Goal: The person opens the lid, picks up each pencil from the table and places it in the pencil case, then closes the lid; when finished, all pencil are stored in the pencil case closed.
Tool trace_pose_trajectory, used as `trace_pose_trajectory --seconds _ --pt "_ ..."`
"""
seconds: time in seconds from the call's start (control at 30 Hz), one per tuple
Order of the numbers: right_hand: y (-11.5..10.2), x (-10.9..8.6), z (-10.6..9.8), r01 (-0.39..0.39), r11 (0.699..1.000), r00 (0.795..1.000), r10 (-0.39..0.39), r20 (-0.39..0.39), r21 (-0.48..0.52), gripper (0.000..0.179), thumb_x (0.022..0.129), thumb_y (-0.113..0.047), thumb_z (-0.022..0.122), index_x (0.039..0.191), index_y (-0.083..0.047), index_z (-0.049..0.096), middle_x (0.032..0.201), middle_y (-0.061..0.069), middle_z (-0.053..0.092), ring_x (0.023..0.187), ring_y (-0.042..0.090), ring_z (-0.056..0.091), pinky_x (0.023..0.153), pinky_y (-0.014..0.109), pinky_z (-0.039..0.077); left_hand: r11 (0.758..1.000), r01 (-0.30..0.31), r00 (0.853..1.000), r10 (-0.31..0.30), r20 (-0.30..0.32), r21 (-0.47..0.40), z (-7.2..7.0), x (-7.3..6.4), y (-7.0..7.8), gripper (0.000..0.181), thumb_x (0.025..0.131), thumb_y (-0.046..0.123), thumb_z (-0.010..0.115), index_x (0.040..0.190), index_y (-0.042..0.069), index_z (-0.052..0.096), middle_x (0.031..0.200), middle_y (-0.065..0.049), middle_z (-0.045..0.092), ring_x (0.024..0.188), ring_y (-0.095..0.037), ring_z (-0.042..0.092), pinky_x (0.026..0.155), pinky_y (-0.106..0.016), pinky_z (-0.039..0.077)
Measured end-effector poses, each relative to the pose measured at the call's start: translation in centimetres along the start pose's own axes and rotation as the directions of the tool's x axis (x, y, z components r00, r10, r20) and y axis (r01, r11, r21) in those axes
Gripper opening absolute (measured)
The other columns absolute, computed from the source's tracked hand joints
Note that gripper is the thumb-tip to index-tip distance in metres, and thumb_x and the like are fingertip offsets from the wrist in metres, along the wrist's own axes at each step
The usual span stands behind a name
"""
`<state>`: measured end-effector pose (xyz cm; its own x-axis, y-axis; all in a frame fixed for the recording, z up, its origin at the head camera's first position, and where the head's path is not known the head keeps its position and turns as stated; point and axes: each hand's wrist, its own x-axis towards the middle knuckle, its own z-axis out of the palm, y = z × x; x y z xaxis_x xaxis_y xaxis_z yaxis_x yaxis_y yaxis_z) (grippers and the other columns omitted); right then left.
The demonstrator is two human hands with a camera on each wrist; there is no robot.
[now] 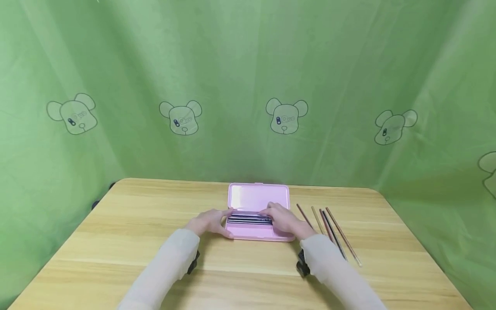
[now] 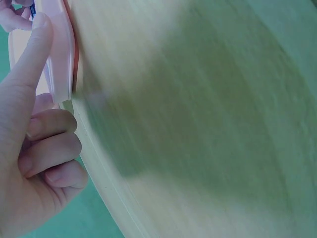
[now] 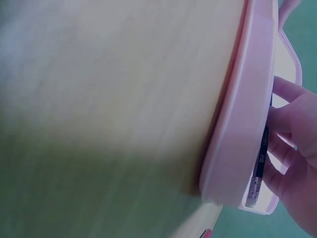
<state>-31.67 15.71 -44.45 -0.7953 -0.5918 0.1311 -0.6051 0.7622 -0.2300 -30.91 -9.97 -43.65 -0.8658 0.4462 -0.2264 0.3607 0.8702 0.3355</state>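
A pink pencil case (image 1: 253, 236) lies on the table with its lid (image 1: 259, 196) swung back. Several dark pencils (image 1: 248, 220) lie lengthwise in its tray. My left hand (image 1: 211, 220) holds the case's left end between thumb and index finger; the left wrist view shows the other fingers curled beside it. My right hand (image 1: 283, 218) reaches into the right part of the case. Seen from the right wrist, its thumb and fingers pinch a dark pencil (image 3: 261, 161) with an eraser end, low over the case wall. The right hand hides the other pencils' right ends.
To the right of the case, several loose pencils (image 1: 342, 234) in brown, yellowish, red and black lie slanted on the wooden table (image 1: 135, 241), partly behind the right forearm. A green curtain (image 1: 232, 64) with bear-head drawings hangs behind the table's far edge.
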Motion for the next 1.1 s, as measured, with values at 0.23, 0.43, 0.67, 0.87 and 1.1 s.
trace_pose_trajectory --seconds 0.23,0.43,0.67,0.87,1.1 --pt "-0.47 0.46 0.32 -0.015 0.998 0.998 0.018 0.061 -0.053 0.051 0.072 0.013 0.053 0.115 -0.013 0.064 0.088 0.001 0.051 0.085 0.019 0.052 0.076 0.034 0.048 1.0 -0.006 1.0 0.006 0.001 -0.003 -0.06 -0.03 0.09 0.097 0.064 0.054 0.074 0.143 0.019 0.031 0.137 -0.017 0.043 0.124 -0.033 0.043 0.1 -0.046 0.039" --pt "-0.46 0.43 0.43 0.006 0.994 0.998 0.001 0.063 -0.105 0.053 0.073 0.012 0.051 0.117 -0.016 0.063 0.087 0.0 0.051 0.083 0.016 0.052 0.075 0.032 0.048 1.0 0.001 1.0 -0.001 0.0 -0.007 -0.05 -0.06 0.08 0.095 0.064 0.054 0.074 0.143 0.02 0.032 0.137 -0.018 0.044 0.124 -0.033 0.043 0.099 -0.046 0.039" --pt "-0.63 0.29 0.37 0.025 0.996 0.998 -0.02 0.057 -0.089 0.049 0.075 0.011 0.055 0.116 -0.013 0.064 0.087 0.001 0.054 0.081 0.016 0.053 0.073 0.031 0.049 1.0 -0.004 1.0 0.004 -0.005 -0.015 0.0 -0.2 -0.07 0.095 0.064 0.053 0.075 0.142 0.019 0.032 0.135 -0.02 0.044 0.122 -0.034 0.044 0.099 -0.046 0.039" --pt "-0.65 0.23 0.39 0.042 0.999 0.999 -0.042 0.032 0.0 0.042 0.076 0.01 0.056 0.114 -0.005 0.064 0.09 0.004 0.056 0.086 0.02 0.055 0.081 0.036 0.049 1.0 -0.012 1.0 0.012 -0.011 -0.011 -0.03 -0.3 -0.17 0.095 0.064 0.052 0.075 0.142 0.017 0.033 0.134 -0.021 0.045 0.121 -0.034 0.045 0.098 -0.046 0.04" --pt "0.1 0.09 0.52 0.073 0.987 0.997 -0.067 -0.045 0.145 0.03 0.081 0.01 0.052 0.107 0.002 0.065 0.091 0.008 0.06 0.088 0.022 0.057 0.084 0.038 0.049 1.0 -0.016 1.0 0.016 -0.004 -0.008 -0.03 -0.2 0.04 0.095 0.064 0.053 0.074 0.142 0.017 0.032 0.136 -0.02 0.043 0.123 -0.034 0.044 0.098 -0.046 0.04"
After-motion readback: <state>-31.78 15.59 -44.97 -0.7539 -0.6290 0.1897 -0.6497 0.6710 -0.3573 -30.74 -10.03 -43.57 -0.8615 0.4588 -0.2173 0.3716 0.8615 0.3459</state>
